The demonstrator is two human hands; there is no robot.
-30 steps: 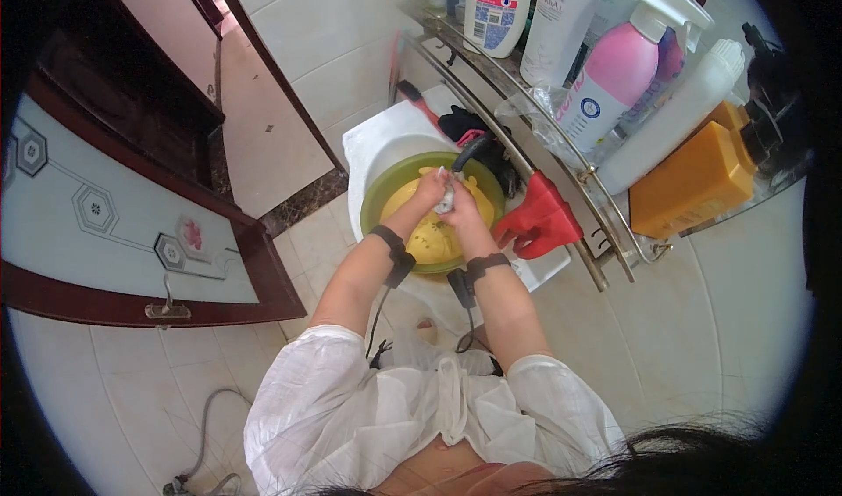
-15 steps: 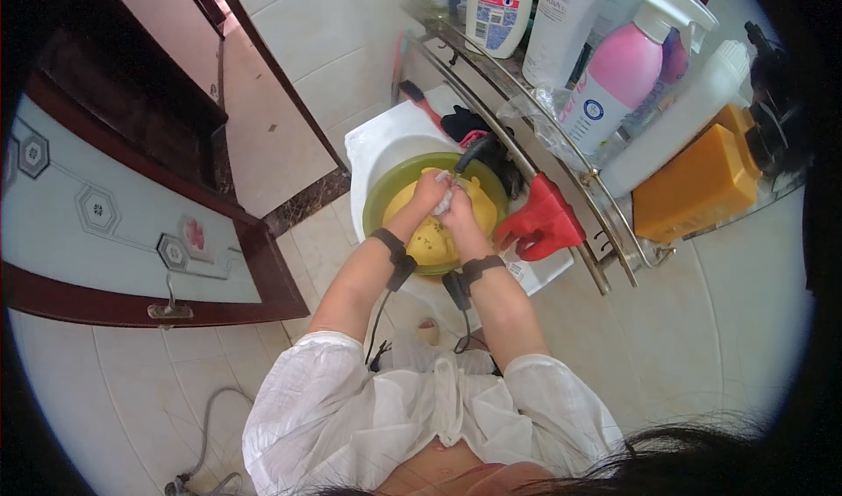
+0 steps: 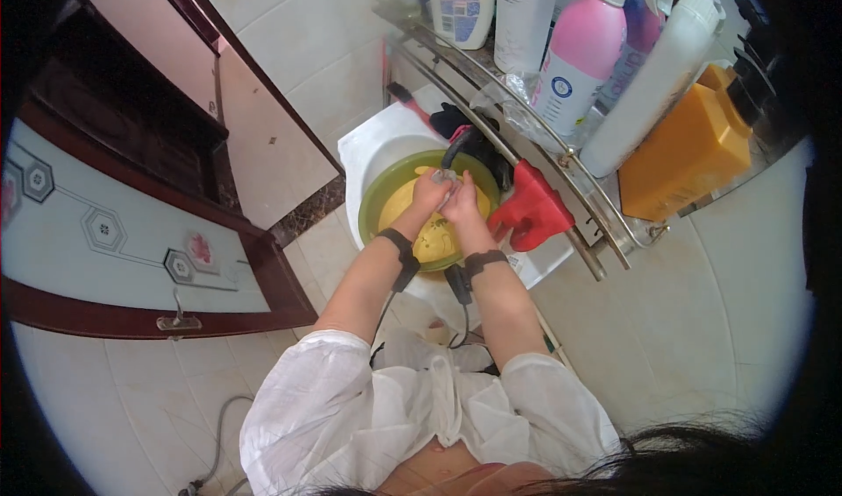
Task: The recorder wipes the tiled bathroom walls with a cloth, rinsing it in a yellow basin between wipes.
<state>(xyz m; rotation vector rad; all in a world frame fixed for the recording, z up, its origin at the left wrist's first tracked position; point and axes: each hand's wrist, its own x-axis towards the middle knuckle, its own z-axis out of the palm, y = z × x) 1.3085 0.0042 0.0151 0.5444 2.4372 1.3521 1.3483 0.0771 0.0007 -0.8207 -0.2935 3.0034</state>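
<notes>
My left hand and my right hand meet above a green basin. Both are closed around a small whitish crumpled cloth, mostly hidden by the fingers. A dark faucet ends just above them. Inside the basin lies yellow fabric with a dark pattern on it. The basin rests in a white sink.
A metal rack on the right carries a pink spray bottle, an orange bottle and several white ones. Red rubber gloves hang from its rail beside my right forearm. A framed glass door stands left.
The view has shifted a little, so the rack and sink sit further left. My hands stay together under the faucet, and less of the whitish cloth shows between them.
</notes>
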